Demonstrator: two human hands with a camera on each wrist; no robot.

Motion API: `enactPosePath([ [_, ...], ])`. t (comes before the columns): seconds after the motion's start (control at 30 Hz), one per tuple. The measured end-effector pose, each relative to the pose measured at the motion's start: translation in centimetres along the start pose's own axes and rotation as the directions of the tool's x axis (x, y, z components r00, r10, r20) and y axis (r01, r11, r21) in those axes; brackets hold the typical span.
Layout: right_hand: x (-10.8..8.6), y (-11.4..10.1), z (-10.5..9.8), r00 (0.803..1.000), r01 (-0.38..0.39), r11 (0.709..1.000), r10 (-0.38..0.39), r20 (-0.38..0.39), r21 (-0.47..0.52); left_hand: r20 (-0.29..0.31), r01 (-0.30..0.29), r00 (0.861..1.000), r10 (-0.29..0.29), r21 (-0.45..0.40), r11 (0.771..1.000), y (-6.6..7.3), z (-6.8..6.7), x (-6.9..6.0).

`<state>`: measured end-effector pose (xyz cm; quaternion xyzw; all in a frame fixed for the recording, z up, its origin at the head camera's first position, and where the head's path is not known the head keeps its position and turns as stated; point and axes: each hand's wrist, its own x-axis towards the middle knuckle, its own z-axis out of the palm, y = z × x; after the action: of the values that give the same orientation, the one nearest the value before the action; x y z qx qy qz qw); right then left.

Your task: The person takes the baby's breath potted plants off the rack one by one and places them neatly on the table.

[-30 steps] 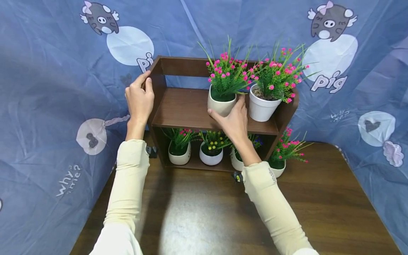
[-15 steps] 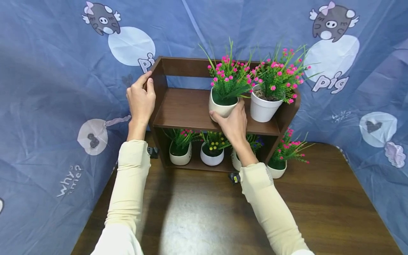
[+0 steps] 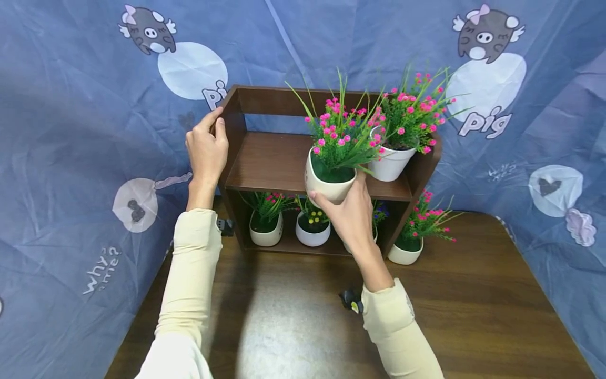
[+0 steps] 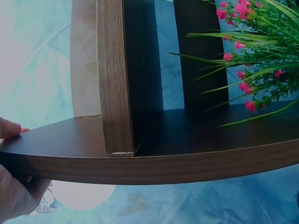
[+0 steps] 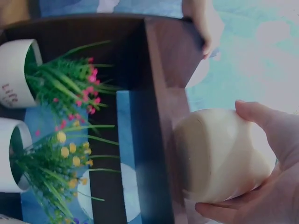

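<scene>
My right hand [image 3: 352,216] grips a cream flowerpot [image 3: 326,188] of artificial pink flowers and grass. The pot is tilted, in front of the upper board's front edge. From the right wrist view, fingers and thumb lie on opposite sides of the pot [image 5: 224,156], whose underside shows close to the shelf. At the left, my left hand [image 3: 206,150] holds the side panel of the brown wooden shelf [image 3: 272,158]. In the left wrist view, parts of that hand [image 4: 16,198] show on both sides of the panel [image 4: 56,140].
A white pot [image 3: 392,164] of pink flowers stands at the upper board's right end. Below are a cream pot [image 3: 266,237], a white pot [image 3: 312,237] with yellow flowers and a partly hidden pot. Another pot [image 3: 406,255] stands on the table [image 3: 473,295], right of the shelf.
The right hand has brought the cream pot forward and off the upper board, tilting it, and its flowers now overlap the white pot. The left hand stays on the side panel.
</scene>
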<state>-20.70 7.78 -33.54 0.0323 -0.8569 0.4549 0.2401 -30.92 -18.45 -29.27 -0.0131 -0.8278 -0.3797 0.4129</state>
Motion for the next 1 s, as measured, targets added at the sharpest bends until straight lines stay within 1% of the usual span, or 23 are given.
enactPosePath([
  [0.1, -1.4, -0.2, -0.8, 1.000, -0.007, 1.000, 0.007, 0.007, 0.005, 0.007, -0.007, 1.000, 0.007, -0.005, 1.000, 0.0, 0.2, -0.1],
  [0.23, -2.9, -0.5, -1.8, 1.000, 0.023, 1.000, -0.023, 0.013, 0.019, 0.017, -0.006, 1.000, 0.006, -0.013, 1.000, 0.0, 0.3, -0.2],
  [0.33, -3.9, -0.5, -2.5, 0.999, 0.052, 0.998, -0.052, 0.012, 0.025, 0.009, 0.000, 1.000, 0.000, -0.011, 1.000, -0.1, 0.3, -0.1],
  [0.47, -5.4, 0.0, -3.4, 0.998, 0.058, 0.998, -0.058, 0.002, 0.022, 0.015, 0.009, 1.000, -0.008, -0.012, 1.000, -0.2, 0.1, -0.1],
  [0.67, -7.4, 1.6, -4.5, 0.999, 0.051, 0.998, -0.050, -0.015, 0.035, 0.010, 0.003, 1.000, -0.003, -0.014, 1.000, -0.3, -0.1, 0.0],
  [0.87, -9.5, 3.6, -5.8, 1.000, -0.005, 1.000, 0.004, -0.021, -0.017, 0.012, 0.006, 1.000, -0.006, -0.012, 1.000, -0.3, -0.1, -0.1],
  [1.0, -10.7, 5.6, -6.7, 0.998, -0.027, 0.999, 0.026, -0.052, -0.022, 0.009, 0.009, 1.000, -0.009, -0.012, 1.000, -0.3, -0.1, 0.1],
])
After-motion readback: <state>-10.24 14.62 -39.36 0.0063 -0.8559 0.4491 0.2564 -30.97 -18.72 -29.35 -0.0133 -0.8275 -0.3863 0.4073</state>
